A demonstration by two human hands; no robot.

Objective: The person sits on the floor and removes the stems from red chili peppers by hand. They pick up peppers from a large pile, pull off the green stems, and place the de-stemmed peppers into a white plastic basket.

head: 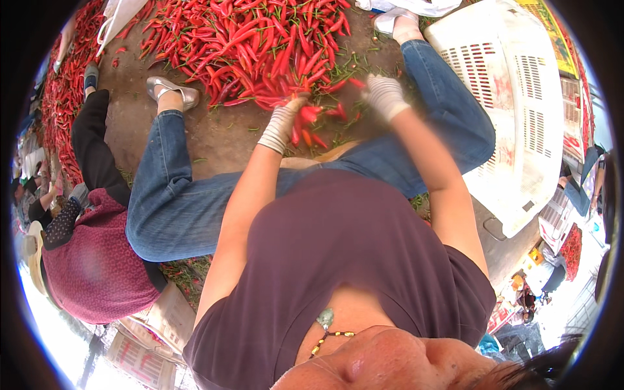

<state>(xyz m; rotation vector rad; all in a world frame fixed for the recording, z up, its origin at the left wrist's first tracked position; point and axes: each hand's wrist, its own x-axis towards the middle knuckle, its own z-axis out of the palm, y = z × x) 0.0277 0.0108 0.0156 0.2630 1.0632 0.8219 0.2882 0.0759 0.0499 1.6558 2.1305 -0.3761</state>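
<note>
A large heap of red chili peppers with green stems (253, 44) lies on the ground before me. At the heap's near edge, my left hand (285, 119), in a white striped glove, is closed on several red chilies, some hanging below it. My right hand (385, 95), gloved alike and blurred, is to the right of the heap with its fingers curled; one red chili (357, 83) shows beside its fingertips, and whether it is held I cannot tell. Loose chilies (336, 112) and green stems lie between the hands.
White plastic crates (512, 107) stand close at my right. A person in a red patterned top (97, 258) sits at my left, near another chili heap (61, 107). My legs in jeans (165, 209) are spread around the near ground. White bags (122, 17) lie at the top edge.
</note>
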